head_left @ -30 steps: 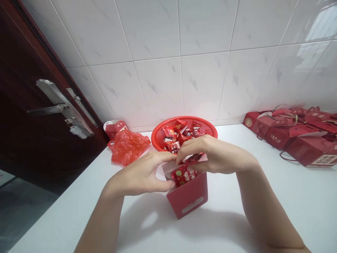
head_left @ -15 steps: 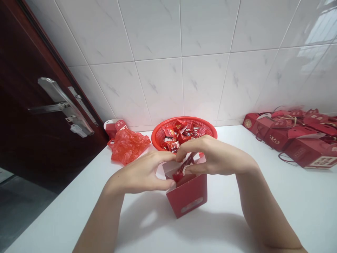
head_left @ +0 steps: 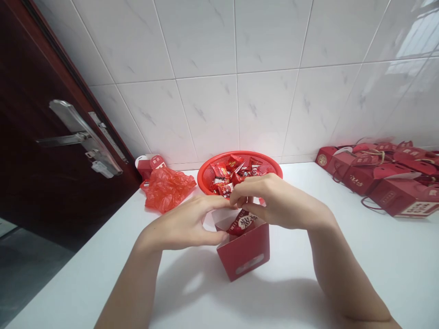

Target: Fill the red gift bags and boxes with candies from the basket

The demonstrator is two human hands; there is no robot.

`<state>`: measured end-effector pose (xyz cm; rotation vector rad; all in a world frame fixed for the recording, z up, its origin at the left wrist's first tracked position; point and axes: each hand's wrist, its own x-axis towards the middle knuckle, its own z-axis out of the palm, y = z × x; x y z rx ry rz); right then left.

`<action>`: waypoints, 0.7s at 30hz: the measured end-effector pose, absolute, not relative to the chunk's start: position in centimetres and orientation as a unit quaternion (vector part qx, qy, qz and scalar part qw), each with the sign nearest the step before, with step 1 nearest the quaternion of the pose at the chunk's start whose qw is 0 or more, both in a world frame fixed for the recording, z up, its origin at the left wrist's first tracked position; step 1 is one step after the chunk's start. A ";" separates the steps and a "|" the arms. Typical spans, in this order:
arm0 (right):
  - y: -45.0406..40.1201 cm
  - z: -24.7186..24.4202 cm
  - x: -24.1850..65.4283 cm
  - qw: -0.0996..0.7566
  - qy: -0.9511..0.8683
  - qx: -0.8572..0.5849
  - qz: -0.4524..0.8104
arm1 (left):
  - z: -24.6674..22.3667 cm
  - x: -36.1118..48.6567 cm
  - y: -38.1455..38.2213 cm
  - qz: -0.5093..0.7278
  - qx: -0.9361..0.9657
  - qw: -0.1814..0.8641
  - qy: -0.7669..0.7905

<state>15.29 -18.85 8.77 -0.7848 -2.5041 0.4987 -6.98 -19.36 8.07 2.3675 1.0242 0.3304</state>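
Observation:
A red paper gift box [head_left: 244, 256] stands tilted on the white table, its top open. My left hand [head_left: 187, 224] grips its left side, the thumb at the near corner and the fingers by the far rim. In the mouth of the box is a red candy packet [head_left: 242, 223] with white printed characters facing up. Over it, my right hand [head_left: 274, 201] has curled fingers and a thumb at the packet's upper edge; the fingertips are partly hidden. Just behind the hands, a red plastic basket [head_left: 202, 176] holds several wrapped candies [head_left: 222, 188].
A crumpled red plastic bag [head_left: 168, 189] lies left of the basket, before a small red box [head_left: 150, 165]. Several red gift boxes [head_left: 387, 183] with cord handles crowd the right. Behind rises a tiled wall [head_left: 206, 109]; a dark door [head_left: 34, 151] with a metal handle is at left.
The candy packet has turned its printed face upward and sits lower in the box mouth. My right fingers have drawn up to its upper edge. My left hand and the box have barely moved.

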 end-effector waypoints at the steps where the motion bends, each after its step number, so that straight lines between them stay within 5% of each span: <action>1: -19.0 8.8 15.3 0.237 -0.912 -0.288 0.172 | 8.1 -7.0 -19.4 0.122 0.877 0.274 0.376; 12: -19.3 7.7 15.1 0.144 -0.929 -0.293 0.173 | 8.2 -6.9 -19.0 0.117 0.878 0.293 0.359; 21: -20.3 7.8 16.0 0.202 -0.905 -0.343 0.153 | 8.0 -7.4 -17.8 0.127 0.866 0.279 0.396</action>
